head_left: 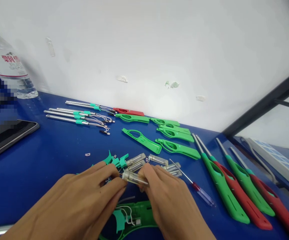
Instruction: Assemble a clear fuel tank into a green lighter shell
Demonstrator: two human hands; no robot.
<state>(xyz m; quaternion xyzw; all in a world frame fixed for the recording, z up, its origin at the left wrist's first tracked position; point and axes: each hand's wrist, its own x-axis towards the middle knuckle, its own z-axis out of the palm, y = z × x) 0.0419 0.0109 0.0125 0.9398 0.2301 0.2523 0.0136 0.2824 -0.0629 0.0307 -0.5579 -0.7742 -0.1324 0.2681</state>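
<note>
My left hand (79, 200) and my right hand (169, 200) meet at the front of the blue table (46, 156), both pinching one clear plastic gas cartridge (134, 178) held level between their fingertips. Under my hands lies an open green lighter shell (136, 216) with a teal trigger and white wires inside. Just beyond my fingers sit more clear cartridges (144, 160) and loose teal trigger parts (115, 160).
A small screwdriver (196, 186) lies right of my hands. Finished green and red long lighters (241, 186) line the right side; empty green shells (169, 136) and metal tubes with wires (76, 115) lie further back. A water bottle (6, 63) and a tablet (4, 136) stand at left.
</note>
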